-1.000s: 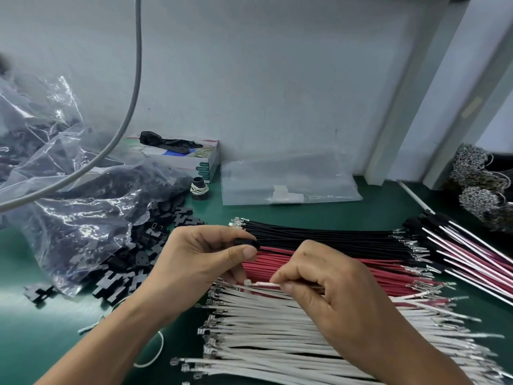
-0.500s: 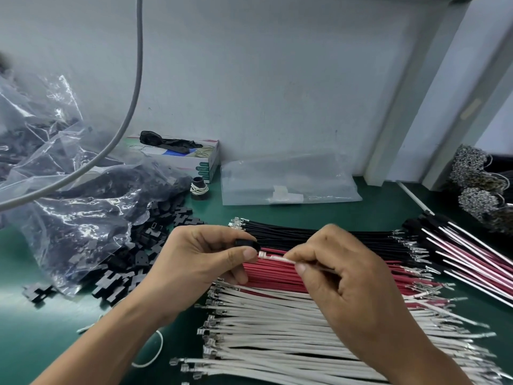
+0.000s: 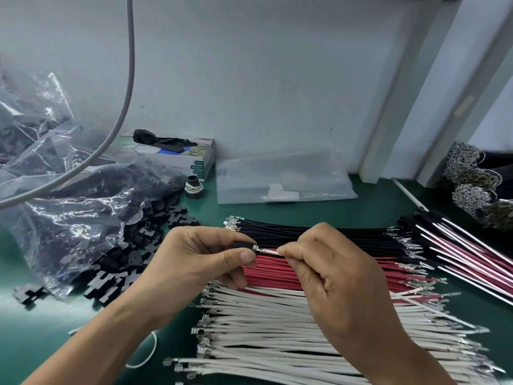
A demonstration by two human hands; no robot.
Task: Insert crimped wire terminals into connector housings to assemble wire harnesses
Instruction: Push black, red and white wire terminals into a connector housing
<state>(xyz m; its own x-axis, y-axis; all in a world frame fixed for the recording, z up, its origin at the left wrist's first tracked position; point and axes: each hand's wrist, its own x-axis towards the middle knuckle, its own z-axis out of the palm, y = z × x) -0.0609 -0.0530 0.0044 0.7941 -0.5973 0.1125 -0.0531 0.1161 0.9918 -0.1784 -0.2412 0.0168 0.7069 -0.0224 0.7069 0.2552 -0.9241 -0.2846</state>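
We pinch the small, light black housing [image 3: 244, 245] in our left hand [image 3: 200, 262] while our right hand [image 3: 330, 276] nips the limp white wire [image 3: 273, 253] just behind its stiff terminal [image 3: 256, 248] at the housing's mouth, above the red wires [image 3: 277, 273], with open air around.

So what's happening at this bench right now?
A person is assembling a wire harness. The left hand pinches a black housing, and the right hand pinches a white wire, its metal terminal right at the housing's opening; whether it is seated cannot be told. Below lie rows of black wires, red wires and white wires.
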